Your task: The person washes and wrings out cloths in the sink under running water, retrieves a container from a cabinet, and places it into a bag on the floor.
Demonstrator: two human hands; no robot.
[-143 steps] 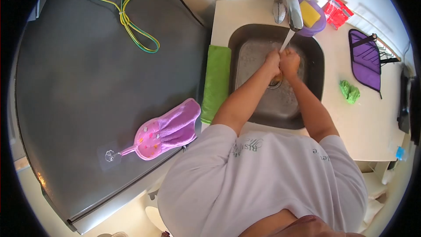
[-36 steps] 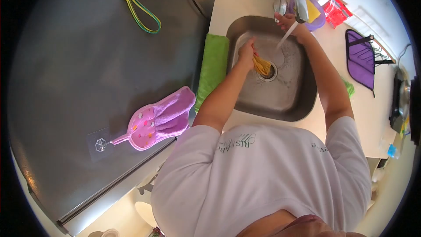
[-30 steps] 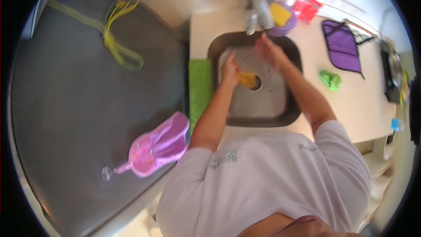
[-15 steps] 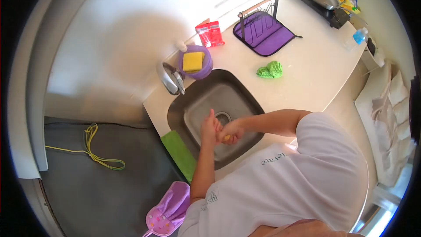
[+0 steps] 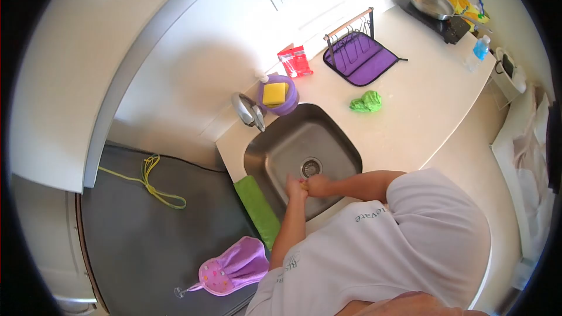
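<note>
Both my hands are together over the near part of the grey sink point(image 5: 275, 146), in front of the drain. My left hand point(image 5: 296, 187) meets my right hand point(image 5: 319, 186), its fingers mostly bunched and partly hidden. The right fingers are curled closed against the left hand. A small yellow thing point(image 5: 304, 186) shows between the two hands; it is too small to name. The chrome faucet point(image 5: 248, 111) stands at the sink's far left corner. Along the sink's left edge lies a folded green cloth point(image 5: 257, 210).
A purple container point(image 5: 285, 104) with a yellow sponge point(image 5: 274, 94) stands behind the sink. Nearby are a red packet point(image 5: 297, 61), a purple mat point(image 5: 374, 58) with a rack, and a crumpled green bundle point(image 5: 367, 102). A pink-purple hand towel point(image 5: 234, 266) hangs at left.
The view has shifted, so the scene sits lower and further right. My hands have come nearer my body; the left fingers, stretched upward before, are now gathered against the right hand.
</note>
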